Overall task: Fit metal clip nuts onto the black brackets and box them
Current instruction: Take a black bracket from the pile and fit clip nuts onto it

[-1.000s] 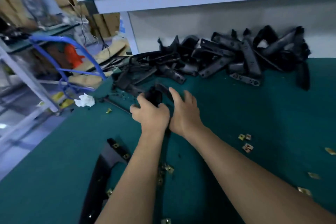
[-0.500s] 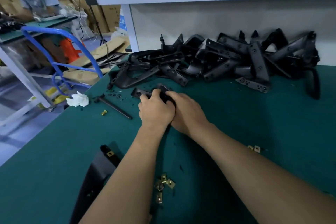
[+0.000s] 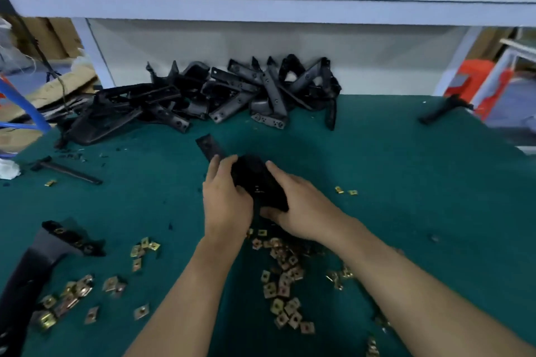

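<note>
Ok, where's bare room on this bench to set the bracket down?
Right of the right hand, the green mat is bare up to the bracket pile, bar two clip nuts. Also left, between black rod and loose nuts. Near edge is crowded.

dim, soft motion blur; wide-angle edges bend.

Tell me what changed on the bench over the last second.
The left hand and right hand drew the black bracket away from the bracket pile, nearer the loose clip nuts. Both still grip it; the pile lies unmoved.
</note>
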Demonstrator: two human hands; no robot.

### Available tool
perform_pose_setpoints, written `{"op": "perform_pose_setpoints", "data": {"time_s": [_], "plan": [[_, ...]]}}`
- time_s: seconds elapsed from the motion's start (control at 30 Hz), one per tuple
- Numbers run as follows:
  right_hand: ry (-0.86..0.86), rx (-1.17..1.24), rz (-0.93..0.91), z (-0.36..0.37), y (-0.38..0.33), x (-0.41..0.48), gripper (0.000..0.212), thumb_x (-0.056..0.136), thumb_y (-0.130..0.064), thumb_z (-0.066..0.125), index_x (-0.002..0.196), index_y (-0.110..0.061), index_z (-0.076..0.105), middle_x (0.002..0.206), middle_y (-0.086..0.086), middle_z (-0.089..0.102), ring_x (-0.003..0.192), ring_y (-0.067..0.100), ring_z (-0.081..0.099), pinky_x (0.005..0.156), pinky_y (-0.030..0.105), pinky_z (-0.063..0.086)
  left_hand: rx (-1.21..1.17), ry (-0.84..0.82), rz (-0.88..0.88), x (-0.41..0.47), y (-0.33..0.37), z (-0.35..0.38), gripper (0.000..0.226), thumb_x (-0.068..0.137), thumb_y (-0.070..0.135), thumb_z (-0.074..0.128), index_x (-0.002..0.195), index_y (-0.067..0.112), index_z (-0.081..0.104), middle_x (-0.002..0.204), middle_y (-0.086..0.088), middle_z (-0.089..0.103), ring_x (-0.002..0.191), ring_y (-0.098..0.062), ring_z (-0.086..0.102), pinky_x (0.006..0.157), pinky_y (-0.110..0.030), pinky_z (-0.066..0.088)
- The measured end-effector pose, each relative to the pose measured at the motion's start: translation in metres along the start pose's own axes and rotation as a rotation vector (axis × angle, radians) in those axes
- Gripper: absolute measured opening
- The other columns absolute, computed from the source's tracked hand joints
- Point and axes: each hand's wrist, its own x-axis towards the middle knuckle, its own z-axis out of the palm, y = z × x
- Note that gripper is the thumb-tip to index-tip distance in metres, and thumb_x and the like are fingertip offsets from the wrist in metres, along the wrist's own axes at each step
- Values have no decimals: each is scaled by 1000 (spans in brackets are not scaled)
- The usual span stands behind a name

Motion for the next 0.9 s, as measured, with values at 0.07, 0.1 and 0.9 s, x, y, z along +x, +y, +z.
{"op": "perform_pose_setpoints", "data": {"time_s": [0.07, 0.1, 0.9], "plan": [[60, 59, 40, -11, 14, -25, 87, 94, -53, 63, 161, -32, 12, 165, -2, 25, 150, 20, 23, 120, 34, 24, -82, 49, 36, -12, 8, 5, 77, 96, -14, 43, 156, 31, 30, 170, -3, 7, 153, -21, 15, 102, -5, 26], [92, 50, 56, -15, 21, -38, 83, 94, -54, 62, 160, -29, 20, 165, -2, 26, 150, 18, 23, 120, 31, 22, -136, 74, 55, -16, 11, 6, 84, 96, -15, 42, 158, 38, 22, 171, -1, 0, 152, -19, 12, 93, 4, 26], [343, 912, -100, -17, 53, -74, 32, 94, 1, 64, 118, -20, 65, 107, -11, 73, 101, 8, 69, 84, 23, 55, -1015, -496, 139, -42, 20, 32, 41, 91, -9, 49, 84, 21, 75, 98, -12, 72, 89, -22, 69, 72, -29, 55]]}}
